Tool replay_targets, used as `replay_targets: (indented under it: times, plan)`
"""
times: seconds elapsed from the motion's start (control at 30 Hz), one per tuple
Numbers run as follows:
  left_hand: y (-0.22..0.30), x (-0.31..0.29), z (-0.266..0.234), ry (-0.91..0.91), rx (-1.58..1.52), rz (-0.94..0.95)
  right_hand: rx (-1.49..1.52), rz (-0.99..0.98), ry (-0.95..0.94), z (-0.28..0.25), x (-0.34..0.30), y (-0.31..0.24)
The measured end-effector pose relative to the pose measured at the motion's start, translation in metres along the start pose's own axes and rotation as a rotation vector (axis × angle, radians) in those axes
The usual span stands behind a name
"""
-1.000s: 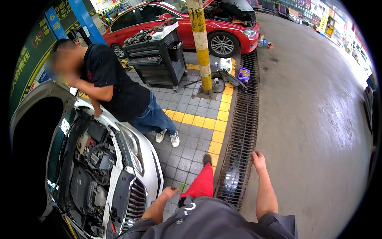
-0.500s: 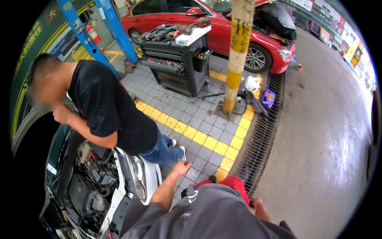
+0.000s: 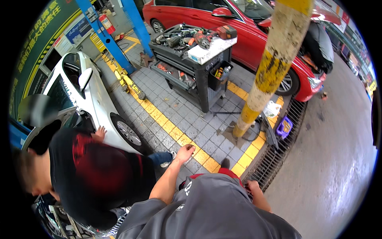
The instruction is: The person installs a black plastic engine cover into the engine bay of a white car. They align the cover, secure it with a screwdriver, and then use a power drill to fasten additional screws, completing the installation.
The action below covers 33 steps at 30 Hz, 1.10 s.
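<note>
Here the left hand (image 3: 185,152) hangs loose and half-spread, empty, swung out over the yellow tactile strip (image 3: 181,137) as in mid-stride. The right hand (image 3: 252,186) sits low beside the drain grate (image 3: 274,159); its fingers cannot be made out. A co-worker (image 3: 91,175) bends left of it.

Even daylight is filling the open garage bay — brightest at the right, where the wet concrete floor (image 3: 338,167) is throwing back a pale sheen. Shadows are staying soft and short beneath the tool cart (image 3: 195,63). Fisheye distortion is bending the yellow pillar (image 3: 274,63) and blue lift posts (image 3: 107,36) toward a black rim — the co-worker (image 3: 91,175) nearest the lens is smearing into motion blur.
</note>
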State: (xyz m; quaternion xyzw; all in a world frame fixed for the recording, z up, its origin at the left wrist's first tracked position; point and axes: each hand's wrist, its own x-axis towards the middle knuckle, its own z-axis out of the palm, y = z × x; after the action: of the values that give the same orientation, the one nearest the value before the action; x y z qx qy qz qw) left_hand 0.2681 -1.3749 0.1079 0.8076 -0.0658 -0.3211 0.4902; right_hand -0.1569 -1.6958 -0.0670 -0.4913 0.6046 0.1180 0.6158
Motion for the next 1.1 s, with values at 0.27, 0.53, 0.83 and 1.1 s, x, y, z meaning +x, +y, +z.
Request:
replay_targets:
  times: [0.27, 0.53, 0.83, 1.1]
  plan:
    - [0.076, 0.111, -0.056, 0.227, -0.486, -0.066, -0.145, -0.229, -0.144, 0.047, 0.062, -0.301]
    - [0.147, 0.329, -0.146, 0.221, -0.765, 0.012, -0.068, -0.178, -0.194, 0.091, 0.107, -0.332]
    - [0.211, 0.553, -0.241, 0.130, -0.906, -0.067, 0.192, 0.131, 0.107, 0.178, 0.050, -0.352]
    - [0.237, 0.638, -0.264, -0.075, -1.077, -0.222, 0.251, 0.038, 0.117, 0.267, 0.029, -0.426]
